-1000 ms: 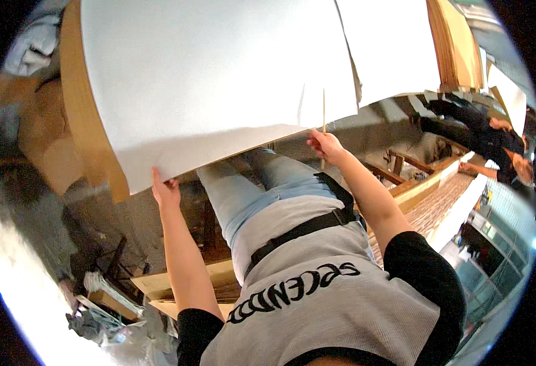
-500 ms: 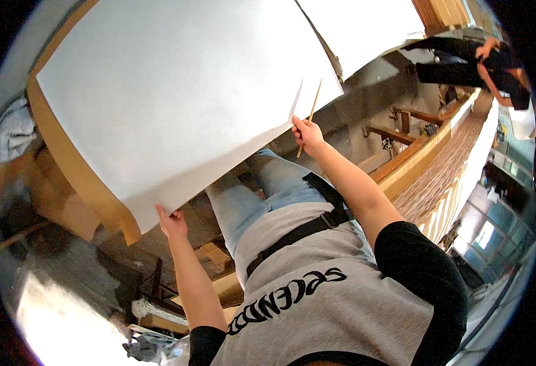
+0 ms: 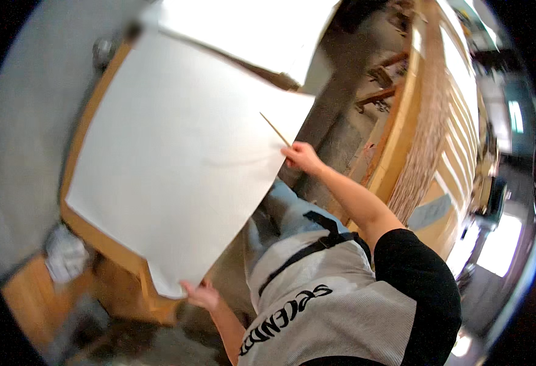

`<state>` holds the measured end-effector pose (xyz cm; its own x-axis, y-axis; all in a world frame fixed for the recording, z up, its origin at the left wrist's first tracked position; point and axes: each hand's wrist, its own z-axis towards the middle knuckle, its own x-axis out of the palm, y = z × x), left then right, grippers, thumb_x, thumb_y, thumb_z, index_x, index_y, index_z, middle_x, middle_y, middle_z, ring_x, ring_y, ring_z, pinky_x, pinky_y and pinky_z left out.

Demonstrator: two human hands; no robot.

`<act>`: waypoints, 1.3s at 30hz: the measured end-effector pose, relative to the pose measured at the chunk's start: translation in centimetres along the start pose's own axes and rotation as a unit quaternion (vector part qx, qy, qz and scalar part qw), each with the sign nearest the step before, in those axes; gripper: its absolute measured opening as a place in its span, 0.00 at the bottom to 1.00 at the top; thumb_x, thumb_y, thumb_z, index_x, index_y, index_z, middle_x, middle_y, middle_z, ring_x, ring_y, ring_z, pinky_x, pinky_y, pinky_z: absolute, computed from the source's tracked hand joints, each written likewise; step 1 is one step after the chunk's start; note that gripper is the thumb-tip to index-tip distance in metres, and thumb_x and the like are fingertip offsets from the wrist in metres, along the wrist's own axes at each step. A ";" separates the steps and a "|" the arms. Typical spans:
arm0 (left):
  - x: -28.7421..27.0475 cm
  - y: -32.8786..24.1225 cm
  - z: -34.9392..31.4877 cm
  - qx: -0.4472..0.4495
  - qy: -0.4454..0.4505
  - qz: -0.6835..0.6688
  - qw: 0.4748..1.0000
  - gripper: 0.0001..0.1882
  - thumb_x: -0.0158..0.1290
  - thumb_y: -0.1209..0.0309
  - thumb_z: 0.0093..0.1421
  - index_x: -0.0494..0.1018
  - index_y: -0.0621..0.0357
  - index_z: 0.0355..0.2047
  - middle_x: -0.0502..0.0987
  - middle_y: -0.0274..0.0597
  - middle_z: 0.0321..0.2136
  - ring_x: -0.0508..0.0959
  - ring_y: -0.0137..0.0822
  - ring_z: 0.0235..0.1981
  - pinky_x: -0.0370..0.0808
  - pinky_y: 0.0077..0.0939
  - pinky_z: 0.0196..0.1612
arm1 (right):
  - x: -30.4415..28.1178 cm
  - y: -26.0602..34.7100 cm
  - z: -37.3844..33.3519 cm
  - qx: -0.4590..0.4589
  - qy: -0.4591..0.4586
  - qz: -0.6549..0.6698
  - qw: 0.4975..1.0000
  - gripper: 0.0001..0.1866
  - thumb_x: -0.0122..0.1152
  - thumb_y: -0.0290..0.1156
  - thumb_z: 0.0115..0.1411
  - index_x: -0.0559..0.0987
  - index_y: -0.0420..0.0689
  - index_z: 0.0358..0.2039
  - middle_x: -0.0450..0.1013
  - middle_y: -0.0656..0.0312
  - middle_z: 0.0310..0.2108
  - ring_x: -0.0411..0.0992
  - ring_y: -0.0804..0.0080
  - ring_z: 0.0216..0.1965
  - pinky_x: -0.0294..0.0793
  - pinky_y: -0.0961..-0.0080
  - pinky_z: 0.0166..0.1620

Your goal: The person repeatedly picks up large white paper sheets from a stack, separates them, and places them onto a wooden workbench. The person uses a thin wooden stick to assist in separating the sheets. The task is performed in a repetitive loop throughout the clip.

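Observation:
A large white sheet (image 3: 170, 165), smooth like paper, lies over a brown board (image 3: 100, 235) that shows along its left and near edges. At the sheet's near left corner my left hand (image 3: 202, 295) pinches the edge, thumb on top. Farther right, my right hand (image 3: 303, 157) grips the near edge and also holds a thin wooden stick (image 3: 273, 127), which slants up and left above the sheet. Whether that stick is a pencil or a brush I cannot make out. The fingers under the sheet are hidden.
Another white sheet or panel (image 3: 250, 30) lies beyond the first, a dark gap between them. Stacked long boards (image 3: 423, 116) run along the right. A crumpled pale cloth or bag (image 3: 65, 253) sits at the left, beside a grey wall (image 3: 30, 140).
My view has turned, so the sheet appears rotated. Both hands keep hold of its edge. The stick now tilts left over the sheet. The person at the far right is out of view.

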<state>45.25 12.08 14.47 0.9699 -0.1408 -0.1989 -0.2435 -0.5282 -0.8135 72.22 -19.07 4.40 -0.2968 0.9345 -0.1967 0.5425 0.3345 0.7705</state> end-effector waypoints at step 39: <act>61.3 -33.3 -69.5 0.201 0.809 -0.261 0.487 0.18 0.40 0.59 0.60 0.64 0.65 0.32 0.66 0.41 0.24 0.67 0.35 0.30 0.65 0.27 0.40 | -69.9 38.9 -41.6 -0.407 -0.489 0.190 0.747 0.12 0.44 0.35 0.57 0.72 0.40 0.25 0.71 0.56 0.23 0.64 0.79 0.13 0.51 0.88 0.08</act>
<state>112.11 -37.16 67.38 -0.4562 -0.7228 0.5191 0.3696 -0.6845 -0.6283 81.37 -76.45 73.29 0.6902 0.7183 0.0874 -0.3352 0.2103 0.9184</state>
